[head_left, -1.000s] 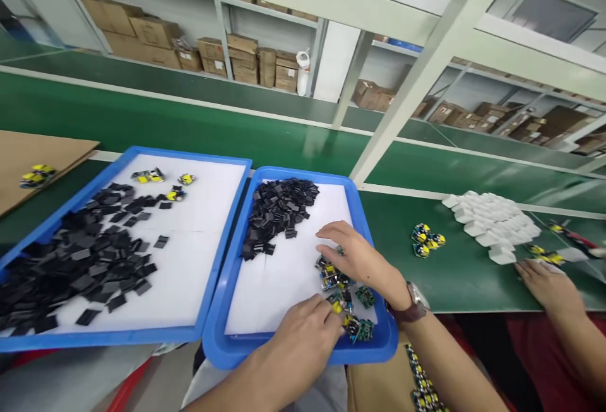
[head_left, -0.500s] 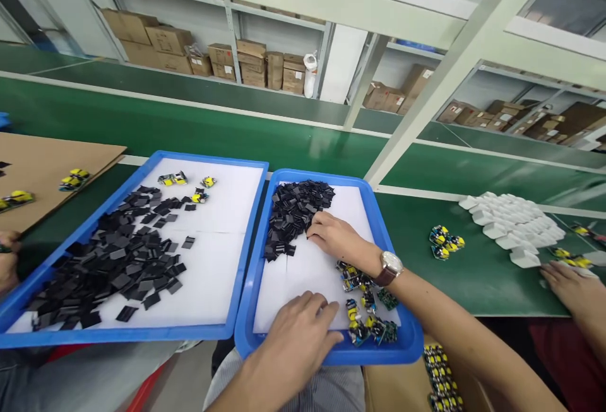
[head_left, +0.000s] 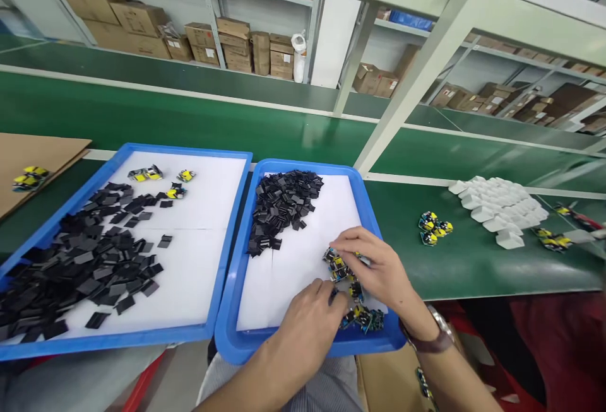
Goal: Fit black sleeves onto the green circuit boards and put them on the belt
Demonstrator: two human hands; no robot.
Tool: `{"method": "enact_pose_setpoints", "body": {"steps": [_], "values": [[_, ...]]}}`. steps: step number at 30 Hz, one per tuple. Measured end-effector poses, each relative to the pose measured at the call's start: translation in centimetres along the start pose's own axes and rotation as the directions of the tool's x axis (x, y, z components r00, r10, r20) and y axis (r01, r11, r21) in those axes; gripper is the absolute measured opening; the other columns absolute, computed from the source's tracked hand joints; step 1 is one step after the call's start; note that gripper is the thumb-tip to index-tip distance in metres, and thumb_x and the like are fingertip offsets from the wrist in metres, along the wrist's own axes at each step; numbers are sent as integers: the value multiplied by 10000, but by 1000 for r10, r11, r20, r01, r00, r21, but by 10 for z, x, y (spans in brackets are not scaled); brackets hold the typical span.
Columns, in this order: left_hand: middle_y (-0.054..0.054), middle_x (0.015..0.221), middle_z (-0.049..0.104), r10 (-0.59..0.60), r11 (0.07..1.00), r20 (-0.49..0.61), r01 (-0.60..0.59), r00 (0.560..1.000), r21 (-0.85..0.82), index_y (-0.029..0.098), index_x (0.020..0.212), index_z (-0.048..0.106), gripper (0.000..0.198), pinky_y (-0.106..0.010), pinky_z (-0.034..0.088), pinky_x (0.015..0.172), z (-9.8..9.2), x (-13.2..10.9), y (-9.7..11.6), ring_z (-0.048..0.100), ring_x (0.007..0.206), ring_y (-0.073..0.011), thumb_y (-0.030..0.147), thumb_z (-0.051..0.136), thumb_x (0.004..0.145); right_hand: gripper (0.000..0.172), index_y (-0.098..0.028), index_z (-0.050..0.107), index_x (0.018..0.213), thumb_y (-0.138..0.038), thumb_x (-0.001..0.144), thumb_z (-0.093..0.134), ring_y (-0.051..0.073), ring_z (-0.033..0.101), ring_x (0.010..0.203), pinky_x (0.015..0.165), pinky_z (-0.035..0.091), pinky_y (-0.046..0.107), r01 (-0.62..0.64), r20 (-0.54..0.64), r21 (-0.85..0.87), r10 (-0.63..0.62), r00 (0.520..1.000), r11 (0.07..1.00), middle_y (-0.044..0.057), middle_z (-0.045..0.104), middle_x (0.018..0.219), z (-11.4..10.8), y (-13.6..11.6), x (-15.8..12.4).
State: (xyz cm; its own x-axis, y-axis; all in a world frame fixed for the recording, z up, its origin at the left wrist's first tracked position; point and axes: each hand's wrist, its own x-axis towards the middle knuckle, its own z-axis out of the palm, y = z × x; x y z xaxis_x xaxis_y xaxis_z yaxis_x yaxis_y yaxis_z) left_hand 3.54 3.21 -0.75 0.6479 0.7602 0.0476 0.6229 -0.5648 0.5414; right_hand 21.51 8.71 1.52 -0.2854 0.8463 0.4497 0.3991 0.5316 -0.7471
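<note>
The person's two hands meet over the near right corner of the smaller blue tray [head_left: 250, 344], where a cluster of yellow-and-green circuit boards [head_left: 362, 317] lies on a white liner. The left hand [head_left: 308, 322] has its fingers bent inward at the boards' edge; the right hand [head_left: 375, 267] arches over them from the far side, fingers curved and close together. Whether either grips a piece I cannot tell — the fingers hide it.

The black pieces [head_left: 284, 207] sit heaped at the tray's far left, probably so that the boards have a space of their own within easy reach. The hands face each other, likely so one can steady a board while the other works on it. A larger blue tray [head_left: 142, 338] stands just beside, to the left; on the counter [head_left: 473, 276] to the right, more boards [head_left: 432, 229] lie near white blocks [head_left: 504, 207] — presumably kept apart by kind.
</note>
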Motion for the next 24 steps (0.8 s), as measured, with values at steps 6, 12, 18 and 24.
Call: {"method": "enact_pose_setpoints", "body": {"steps": [6,12,18,24], "values": [[-74,1276,704,-367,570,-98,141,925,-810,284,1375,603,390,-376,619,993,-20,-31,-26,720,1129,-228,285,684,994,286,-300,769,1074,-58,936,706,204,736,916,829,597,340,-97,-157,118,115,981,988,23,790,965,2,-18,-45],[-82,1276,670,-393,325,-111,25,913,-945,250,1220,755,301,-352,586,1039,-31,-47,-35,717,1160,-245,247,786,921,307,-268,766,1107,-27,933,694,195,743,877,774,603,320,-62,-122,244,94,988,968,39,786,955,31,-34,-56],[-82,1403,637,-338,325,-142,-26,930,-946,300,1290,742,328,-356,520,1133,-31,-55,-35,645,1317,-267,219,723,973,291,-263,766,1074,-22,936,679,196,744,960,847,603,326,-43,-142,319,93,986,947,43,783,1015,46,-44,-49],[-74,1371,715,-366,339,-125,7,922,-941,319,1297,732,380,-290,550,1081,-31,-61,-35,671,1286,-228,199,770,938,274,-266,764,1066,-41,930,689,167,725,864,793,577,300,-111,-138,335,165,977,936,15,767,933,59,-50,-53]]}}
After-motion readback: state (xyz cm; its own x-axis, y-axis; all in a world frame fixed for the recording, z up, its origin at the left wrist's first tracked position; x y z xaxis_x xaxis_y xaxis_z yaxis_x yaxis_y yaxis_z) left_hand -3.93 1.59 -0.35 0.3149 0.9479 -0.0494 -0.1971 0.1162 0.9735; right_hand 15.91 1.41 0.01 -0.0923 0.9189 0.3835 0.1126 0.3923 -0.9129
